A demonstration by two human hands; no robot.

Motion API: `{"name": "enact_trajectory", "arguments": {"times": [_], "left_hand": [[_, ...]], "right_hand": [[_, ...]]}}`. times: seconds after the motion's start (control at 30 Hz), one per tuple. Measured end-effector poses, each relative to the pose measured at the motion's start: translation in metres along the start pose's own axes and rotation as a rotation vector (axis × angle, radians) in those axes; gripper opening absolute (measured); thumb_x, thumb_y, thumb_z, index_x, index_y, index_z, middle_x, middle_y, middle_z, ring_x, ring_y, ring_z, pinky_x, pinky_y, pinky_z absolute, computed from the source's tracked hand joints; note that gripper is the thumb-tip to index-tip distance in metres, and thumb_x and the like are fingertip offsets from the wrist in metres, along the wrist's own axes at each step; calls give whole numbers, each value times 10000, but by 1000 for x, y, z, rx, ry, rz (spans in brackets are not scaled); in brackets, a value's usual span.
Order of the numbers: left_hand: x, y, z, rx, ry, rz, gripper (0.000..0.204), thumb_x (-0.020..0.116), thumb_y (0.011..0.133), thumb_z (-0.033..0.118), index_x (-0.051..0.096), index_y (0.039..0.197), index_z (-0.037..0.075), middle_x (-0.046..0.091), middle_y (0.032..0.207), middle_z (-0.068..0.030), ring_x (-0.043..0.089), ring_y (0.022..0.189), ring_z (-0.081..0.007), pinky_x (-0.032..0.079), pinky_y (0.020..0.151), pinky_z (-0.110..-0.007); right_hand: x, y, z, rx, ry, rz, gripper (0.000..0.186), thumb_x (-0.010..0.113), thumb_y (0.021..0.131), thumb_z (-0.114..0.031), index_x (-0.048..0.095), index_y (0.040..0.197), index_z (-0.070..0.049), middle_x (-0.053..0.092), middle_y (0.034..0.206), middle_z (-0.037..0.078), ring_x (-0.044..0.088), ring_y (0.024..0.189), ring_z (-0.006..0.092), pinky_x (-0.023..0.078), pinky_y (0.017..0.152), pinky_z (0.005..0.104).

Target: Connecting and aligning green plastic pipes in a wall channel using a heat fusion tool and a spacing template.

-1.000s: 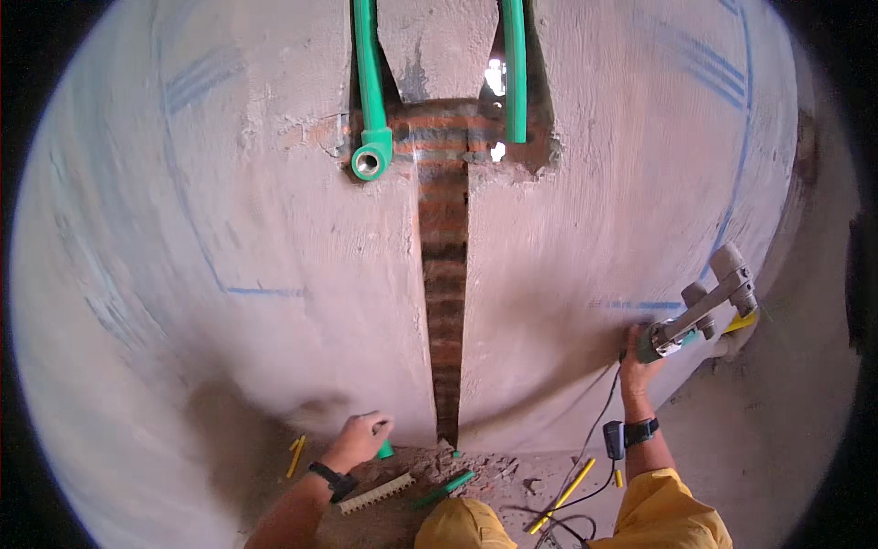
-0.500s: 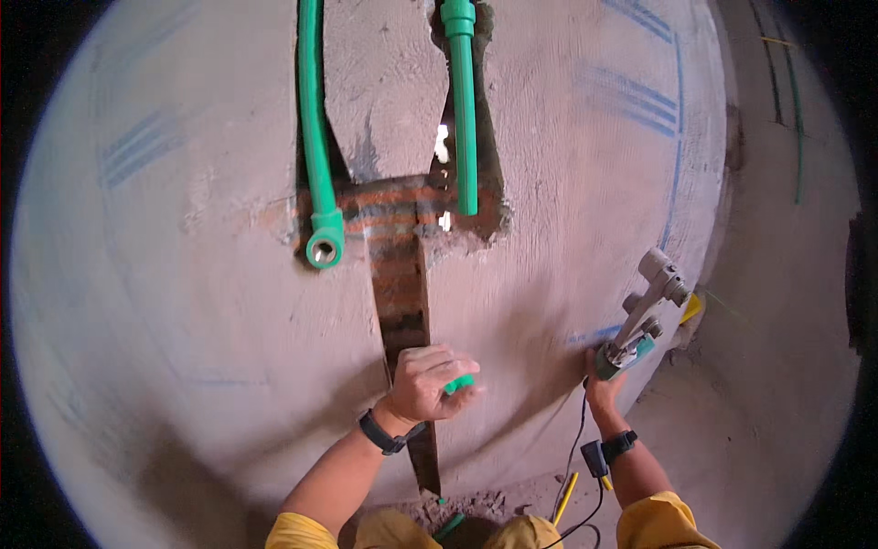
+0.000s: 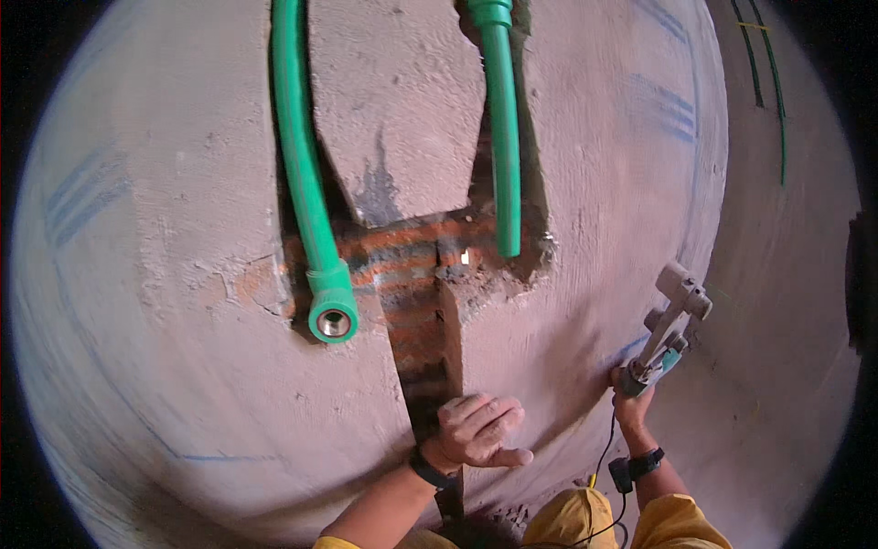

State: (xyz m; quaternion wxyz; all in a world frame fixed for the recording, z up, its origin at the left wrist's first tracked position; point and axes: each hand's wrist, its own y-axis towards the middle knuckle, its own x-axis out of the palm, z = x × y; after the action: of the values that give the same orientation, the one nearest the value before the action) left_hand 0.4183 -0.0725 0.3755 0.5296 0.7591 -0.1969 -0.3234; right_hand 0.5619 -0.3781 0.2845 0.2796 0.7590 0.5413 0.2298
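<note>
In front of the wall's lower groove is my left hand (image 3: 477,430), its fingers curled and the thumb sticking out to the right; whatever lies inside the fingers is hidden. My right hand (image 3: 631,403) grips the green handle of a pipe welding iron (image 3: 672,320), whose grey heating plate with round sockets points up, beside the wall. Above my left hand, a green pipe elbow (image 3: 333,316) with a metal-lined threaded opening ends the left pipe (image 3: 300,165). To its right a second green pipe (image 3: 505,156) hangs down with a plain cut end.
The plastered wall (image 3: 210,137) has chased grooves with bare red brick (image 3: 412,311) showing. A black cord (image 3: 605,448) runs down from the iron past a dark plug-like block (image 3: 622,474). My knee in yellow trousers (image 3: 572,517) is at the bottom. Rubble lies below the groove.
The view has come closer to the pipes. My left hand has turned, and the green fitting that showed in its fingers is out of sight. The right hand still holds the iron.
</note>
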Motion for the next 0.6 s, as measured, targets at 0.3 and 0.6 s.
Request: {"name": "enact_trajectory", "arguments": {"times": [0.3, 0.6], "left_hand": [[-20, 4, 9, -461, -173, -27, 641, 478, 946, 648, 637, 874, 31, 689, 774, -113, 695, 703, -271, 559, 667, -362], [-31, 39, 58, -1696, -1719, 400, 715, 416, 928, 688, 626, 1085, 23, 650, 1078, -182, 659, 875, -339, 499, 553, -366]], "right_hand": [[-19, 2, -53, 232, 114, -81, 213, 779, 824, -122, 595, 886, -33, 605, 780, 15, 554, 618, 101, 447, 529, 282], [-75, 36, -67, 180, 302, -370, 428, 723, 803, -4, 565, 1201, 7, 617, 845, 20, 575, 647, 107, 502, 588, 276]]}}
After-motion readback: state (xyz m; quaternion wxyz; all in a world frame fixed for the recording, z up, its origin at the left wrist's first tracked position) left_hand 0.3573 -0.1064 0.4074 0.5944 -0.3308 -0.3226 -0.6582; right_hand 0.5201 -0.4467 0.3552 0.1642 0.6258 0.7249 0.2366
